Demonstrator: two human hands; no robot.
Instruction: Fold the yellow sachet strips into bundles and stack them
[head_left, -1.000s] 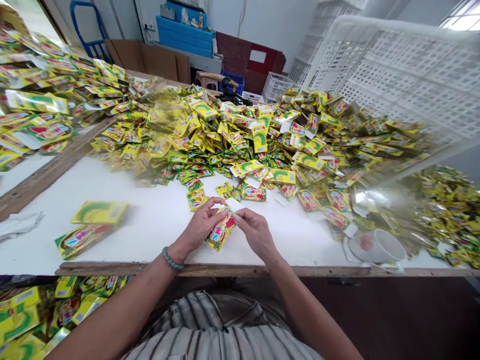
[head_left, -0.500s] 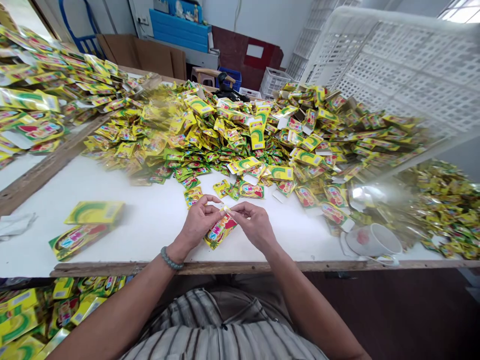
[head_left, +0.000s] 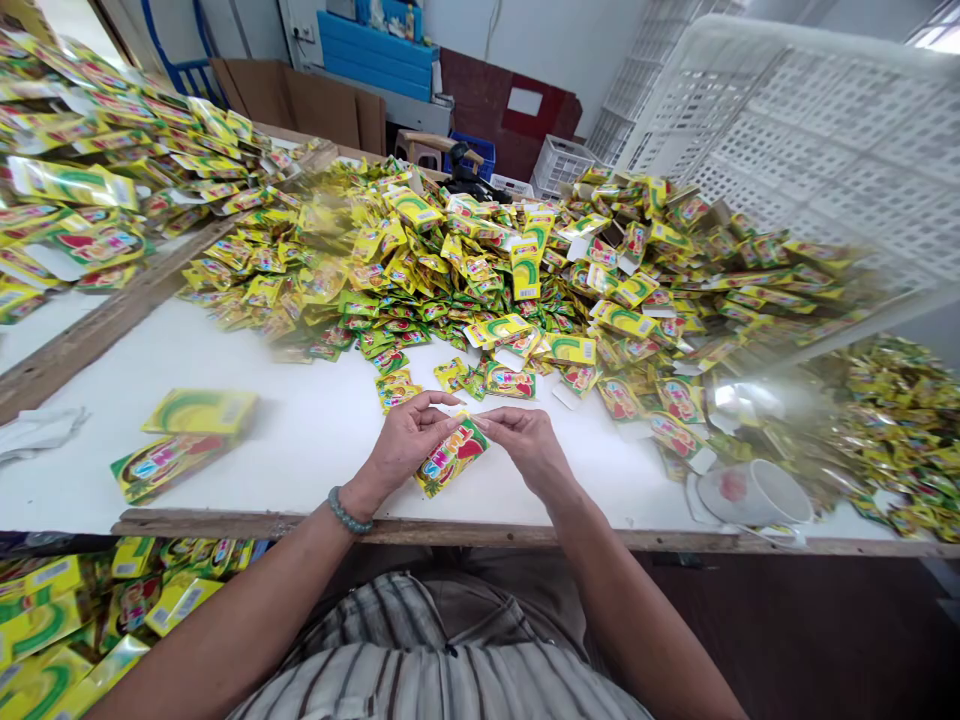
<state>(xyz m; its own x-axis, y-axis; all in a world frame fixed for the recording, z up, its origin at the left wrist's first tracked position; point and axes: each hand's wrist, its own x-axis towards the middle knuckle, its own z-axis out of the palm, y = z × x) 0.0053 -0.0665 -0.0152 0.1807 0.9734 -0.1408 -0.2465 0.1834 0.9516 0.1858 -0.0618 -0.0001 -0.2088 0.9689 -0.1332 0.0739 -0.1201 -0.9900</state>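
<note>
A small yellow and green printed carton [head_left: 452, 457] lies tilted over the white table top, its printed face up. Around its upper left edge, my left hand [head_left: 411, 440] is closed, thumb and forefinger near the top end. The fingertips of my right hand [head_left: 525, 440] are pinched at the carton's upper right corner. Just beyond the hands rest several small packets [head_left: 396, 390] and another carton [head_left: 510, 381]. Two more cartons, one yellow-faced [head_left: 199, 411] and one with its logo up [head_left: 161, 465], lie together to the left.
A large heap of sachets [head_left: 390, 265] and cartons [head_left: 622, 320] covers the table's far side. At right stand a white mug [head_left: 754, 492] and a tilted white plastic crate [head_left: 787, 130]. A wooden strip [head_left: 480, 532] edges the table; more cartons [head_left: 45, 625] sit below it at left.
The view has shifted slightly, so the scene sits a little further right. Less white shows at the held carton's top end, and my right fingertips have moved to its corner.
</note>
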